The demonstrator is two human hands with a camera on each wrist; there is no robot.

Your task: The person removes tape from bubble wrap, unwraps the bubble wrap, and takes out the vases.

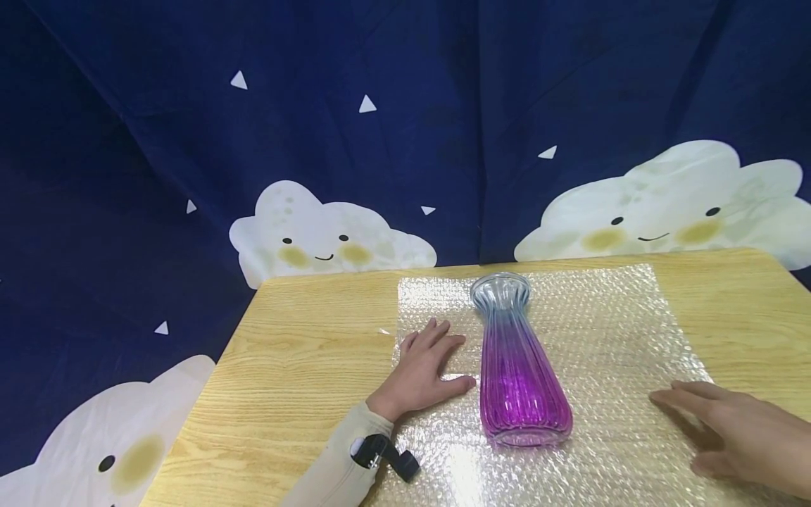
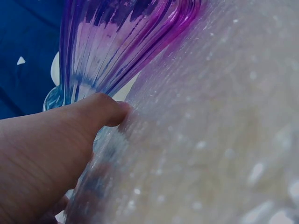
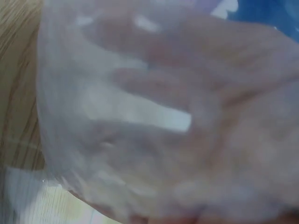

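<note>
Clearly, the purple-and-blue glass vase (image 1: 521, 384) lies on its side on bubble wrap (image 1: 608, 331) over the desk (image 1: 285, 352), between both hands. Spread wide, the left hand (image 1: 421, 377) rests just beside it; the right hand (image 1: 741, 431), thumb and forefinger apart, is farther off at the wrap's right side.

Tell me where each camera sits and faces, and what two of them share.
Head: on the head, facing forward and down at the table, vase and bubble wrap; left hand, left sleeve and right hand show.
Left wrist: on that wrist, facing the vase and bubble wrap; thumb and part of the hand show.
Right wrist: on that wrist, facing the right hand, blurred, apparently seen through bubble wrap, table alongside.
Head and left wrist share vase, bubble wrap, left hand, blue backdrop.
</note>
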